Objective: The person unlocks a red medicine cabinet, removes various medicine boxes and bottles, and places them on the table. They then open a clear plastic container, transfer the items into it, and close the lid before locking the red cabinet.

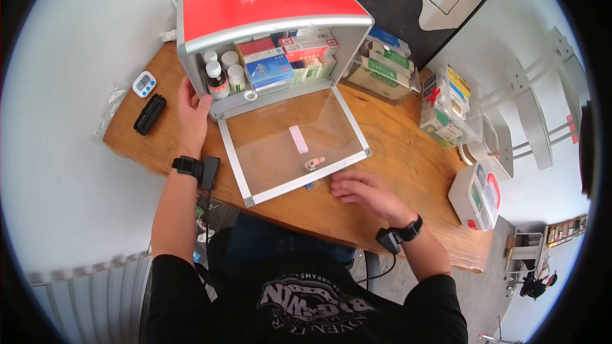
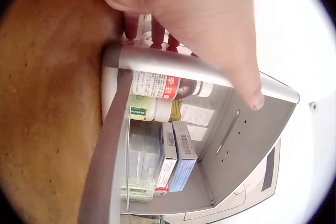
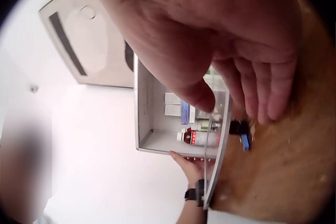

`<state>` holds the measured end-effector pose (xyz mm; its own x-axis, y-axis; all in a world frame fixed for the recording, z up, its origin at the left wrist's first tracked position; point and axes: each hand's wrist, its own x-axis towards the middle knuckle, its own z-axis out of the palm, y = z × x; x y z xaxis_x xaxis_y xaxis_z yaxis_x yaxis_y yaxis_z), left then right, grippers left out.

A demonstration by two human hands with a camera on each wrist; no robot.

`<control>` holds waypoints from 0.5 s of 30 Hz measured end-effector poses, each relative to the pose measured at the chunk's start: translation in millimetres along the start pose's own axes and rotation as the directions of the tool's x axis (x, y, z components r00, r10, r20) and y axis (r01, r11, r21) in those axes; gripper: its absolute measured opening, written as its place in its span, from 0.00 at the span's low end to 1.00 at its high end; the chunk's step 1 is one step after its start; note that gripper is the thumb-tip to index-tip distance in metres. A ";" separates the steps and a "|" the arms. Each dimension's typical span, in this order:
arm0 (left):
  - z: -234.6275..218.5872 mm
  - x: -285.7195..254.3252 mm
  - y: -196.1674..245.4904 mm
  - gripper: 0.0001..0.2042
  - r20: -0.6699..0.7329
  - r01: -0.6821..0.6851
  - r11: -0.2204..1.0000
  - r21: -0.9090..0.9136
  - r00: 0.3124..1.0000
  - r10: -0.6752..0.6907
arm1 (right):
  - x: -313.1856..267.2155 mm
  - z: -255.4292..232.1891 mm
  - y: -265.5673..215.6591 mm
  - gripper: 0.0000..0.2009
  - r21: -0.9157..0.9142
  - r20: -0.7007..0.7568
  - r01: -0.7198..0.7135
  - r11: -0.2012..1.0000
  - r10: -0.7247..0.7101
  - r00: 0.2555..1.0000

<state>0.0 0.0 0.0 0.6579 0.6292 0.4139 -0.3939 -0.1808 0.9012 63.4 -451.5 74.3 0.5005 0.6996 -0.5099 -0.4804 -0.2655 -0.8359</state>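
Note:
A red and silver case (image 1: 274, 9) stands on the table with its clear, silver-framed door (image 1: 264, 143) lowered toward the person. My left hand (image 1: 193, 121) grips the case's left side; in the left wrist view, the thumb of this hand (image 2: 194, 19) lies over the edge and its fingers are outside. Bottles (image 1: 217, 79) and medicine boxes (image 1: 268, 69) fill the case. A pink strip (image 1: 298, 139) and a small pinkish piece (image 1: 314, 164) show at the door panel. Beyond the door's front right edge is my right hand (image 1: 370, 196), empty, fingers loosely extended, palm visible in the right wrist view (image 3: 210, 35).
On the left are a white timer (image 1: 144, 84) and a black case (image 1: 150, 114). Clear bins of boxes (image 1: 382, 73) (image 1: 449, 108) stand behind and to the right. A white lidded container (image 1: 475, 196) sits at the right edge. A small blue item (image 1: 310, 186) lies by the door's front edge.

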 end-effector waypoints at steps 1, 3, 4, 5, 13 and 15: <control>0.0 0.6 -0.1 0.37 0.007 -0.012 1.000 -0.010 1.000 0.012 | -1.5 -4.3 -7.0 0.18 -0.229 -0.028 -0.066 0.971 0.061 0.998; 3.4 0.3 1.6 0.37 0.003 -0.021 1.000 -0.014 1.000 0.021 | 2.1 2.8 -35.1 0.18 -0.356 -0.043 0.010 0.935 -0.028 0.999; 3.8 -0.7 -0.1 0.37 -0.020 -0.014 1.000 -0.002 1.000 0.014 | 11.0 11.7 -52.1 0.19 -0.331 -0.057 0.088 0.940 -0.113 0.992; 4.0 -1.6 -0.2 0.38 -0.039 -0.007 1.000 0.013 0.999 0.008 | 23.9 20.5 -65.5 0.20 -0.301 -0.075 0.167 0.939 -0.198 0.977; 4.8 -1.1 -3.6 0.34 -0.054 0.041 0.996 0.076 0.998 -0.036 | 178.1 92.4 -126.0 0.28 0.337 0.017 0.001 0.942 -0.007 1.000; 3.9 -1.0 -4.9 0.34 -0.055 0.030 0.994 0.101 0.998 -0.024 | 191.1 96.1 -122.1 0.27 0.360 0.040 -0.031 0.933 0.017 0.999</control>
<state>3.8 -2.7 -4.3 0.6311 0.6740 0.3840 -0.3069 -0.2377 0.9216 148.4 -221.6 98.4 0.4630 0.7208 -0.5158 -0.7223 -0.0305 -0.6910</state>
